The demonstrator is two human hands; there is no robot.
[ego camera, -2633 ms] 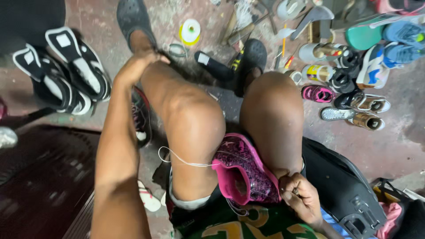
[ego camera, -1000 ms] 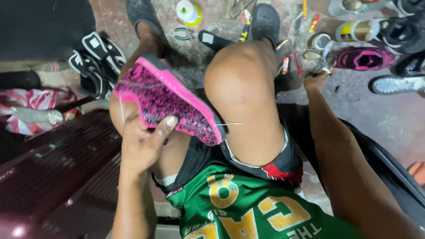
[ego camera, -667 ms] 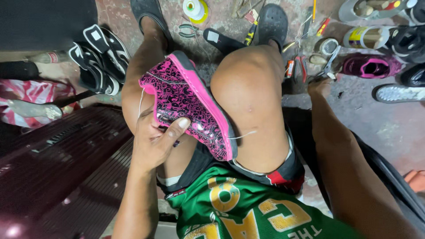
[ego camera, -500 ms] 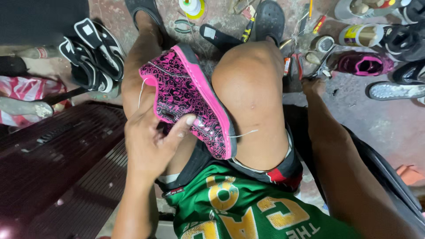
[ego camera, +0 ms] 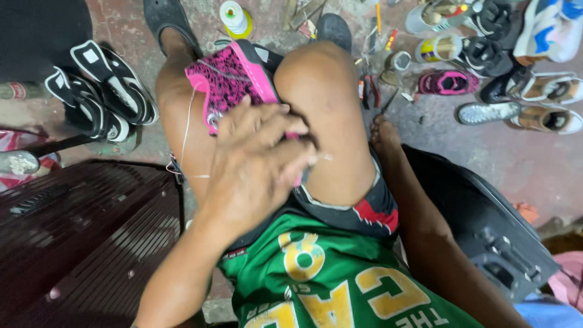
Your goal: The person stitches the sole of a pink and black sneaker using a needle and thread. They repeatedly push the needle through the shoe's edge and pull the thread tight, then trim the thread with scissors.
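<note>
From the head view, the left hand [ego camera: 258,161] lies spread over the near end of a pink shoe [ego camera: 234,82], fingers curled around it and holding it against the lap between the two bare knees. The shoe's far end sticks out beyond the fingertips, sole edge turned toward the right knee. A white thread [ego camera: 185,136] hangs from the shoe just left of the hand, down along the thigh. The right hand [ego camera: 384,130] reaches down to the floor well right of the shoe, beside the right knee; its fingers are hidden, so I cannot tell whether it is closed or wide. Just beyond it lie small tools [ego camera: 371,91], a small pink shoe [ego camera: 446,82] and a thread spool [ego camera: 234,18].
</note>
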